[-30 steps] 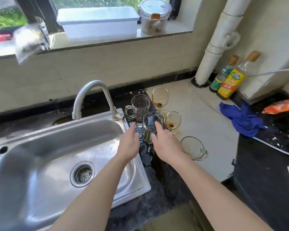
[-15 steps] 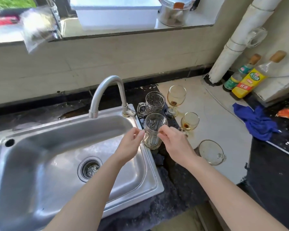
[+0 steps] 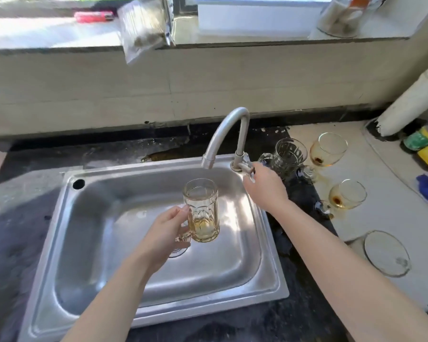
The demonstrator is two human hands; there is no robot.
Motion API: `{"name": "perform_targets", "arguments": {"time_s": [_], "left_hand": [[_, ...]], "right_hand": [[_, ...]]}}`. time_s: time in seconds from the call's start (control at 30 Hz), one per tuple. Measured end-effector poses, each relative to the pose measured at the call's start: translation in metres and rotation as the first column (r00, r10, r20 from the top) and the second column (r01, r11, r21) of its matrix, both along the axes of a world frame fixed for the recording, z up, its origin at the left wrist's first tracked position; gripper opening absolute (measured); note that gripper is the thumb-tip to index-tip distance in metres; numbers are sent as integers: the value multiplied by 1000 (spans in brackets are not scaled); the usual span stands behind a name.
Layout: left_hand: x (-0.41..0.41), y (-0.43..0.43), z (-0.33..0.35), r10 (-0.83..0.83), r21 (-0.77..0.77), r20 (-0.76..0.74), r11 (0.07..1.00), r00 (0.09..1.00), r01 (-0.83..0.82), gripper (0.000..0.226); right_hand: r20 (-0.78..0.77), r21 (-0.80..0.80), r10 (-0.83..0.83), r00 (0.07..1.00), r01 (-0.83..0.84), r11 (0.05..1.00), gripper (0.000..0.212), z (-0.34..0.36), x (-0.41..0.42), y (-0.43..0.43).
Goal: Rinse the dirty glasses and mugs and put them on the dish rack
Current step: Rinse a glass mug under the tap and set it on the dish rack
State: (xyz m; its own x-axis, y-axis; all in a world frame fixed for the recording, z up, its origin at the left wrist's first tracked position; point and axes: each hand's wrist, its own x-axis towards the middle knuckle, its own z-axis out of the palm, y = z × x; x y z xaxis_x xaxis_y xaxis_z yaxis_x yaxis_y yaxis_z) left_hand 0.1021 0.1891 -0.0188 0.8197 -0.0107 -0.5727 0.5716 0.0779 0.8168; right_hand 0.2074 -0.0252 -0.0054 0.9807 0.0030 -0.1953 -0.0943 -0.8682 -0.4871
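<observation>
My left hand [image 3: 167, 230] grips the glass mug [image 3: 203, 211] by its handle, upright over the sink [image 3: 89, 243] and just below the faucet spout [image 3: 209, 161] — a little yellowish liquid sits in its bottom. My right hand [image 3: 266, 187] curls its fingers round the tap lever [image 3: 244, 166], near a second mug [image 3: 288, 155] on the counter.

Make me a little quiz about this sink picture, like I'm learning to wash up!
1. True or false: the left hand holds the clear glass mug over the stainless steel sink.
2. What does the right hand touch? A) a blue cloth B) the silver tap's lever C) a stemmed glass
3. Fill in: the two stemmed wine glasses on the pale counter hold ___ dregs.
Key: 1 true; 2 B; 3 brown.
</observation>
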Motion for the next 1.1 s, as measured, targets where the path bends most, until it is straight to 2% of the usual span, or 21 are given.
{"name": "perform_targets", "arguments": {"time_s": [0.1, 0.2, 0.23, 0.33, 0.4, 0.47, 0.53, 0.67, 0.83, 0.93, 1.03, 1.1], "left_hand": [[1, 6, -4, 39, 53, 13, 998, 999, -40, 27], [4, 11, -8, 59, 90, 49, 994, 997, -63, 43], [4, 13, -11, 60, 90, 55, 994, 997, -64, 46], [4, 15, -19, 69, 75, 60, 995, 996, -73, 29], [5, 14, -20, 83, 73, 61, 993, 995, -88, 35], [7, 13, -22, 80, 72, 61, 994, 995, -85, 45], [9, 13, -23, 70, 79, 59, 994, 996, -75, 46], [11, 11, -23, 71, 61, 73, 995, 995, -75, 49], [14, 6, -25, 80, 41, 76, 996, 994, -83, 25], [14, 4, -25, 83, 47, 83, 995, 993, -87, 22], [12, 5, -26, 87, 46, 81, 995, 993, -91, 21], [9, 8, -26, 80, 38, 76, 996, 994, -83, 23]], "right_hand": [[42, -214, -10, 999, 19, 977, 26, -18, 26, 13], [91, -380, 10, 996, 25, 925, 21, -27, 39, 16], [107, -425, 36, 994, 13, 905, 19, -30, 40, 15], [152, -515, 137, 979, -40, 856, 16, -35, 41, 8], [166, -545, 191, 967, -71, 835, 16, -37, 42, 5], [151, -566, 222, 963, -100, 818, 26, -37, 43, 7], [124, -576, 231, 965, -119, 809, 34, -38, 43, 10], [96, -588, 260, 961, -156, 794, 31, -36, 41, 11], [101, -598, 283, 954, -169, 784, 36, -35, 40, 12], [103, -598, 302, 948, -183, 780, 36, -34, 39, 12], [148, -538, 252, 956, -136, 832, 30, -34, 37, 13], [210, -383, 150, 966, -60, 922, 25, -31, 28, 13]]}}
